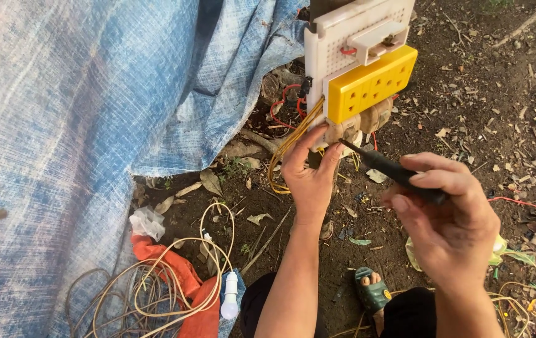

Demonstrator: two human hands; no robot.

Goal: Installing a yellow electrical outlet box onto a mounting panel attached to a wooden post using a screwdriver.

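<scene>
The left hand (pixel 309 169) pinches a small fitting at the bottom of a white board (pixel 343 47), just below its yellow socket block (pixel 371 83). The right hand (pixel 449 219) grips a black screwdriver (pixel 393 170), tip at that fitting. Yellow wires (pixel 290 147) hang beside it, over bare soil.

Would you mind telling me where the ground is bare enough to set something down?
Bare soil lies right of the yellow socket block. The coiled wire, orange cloth and bulb crowd the lower left; more wires clutter the lower right.
</scene>
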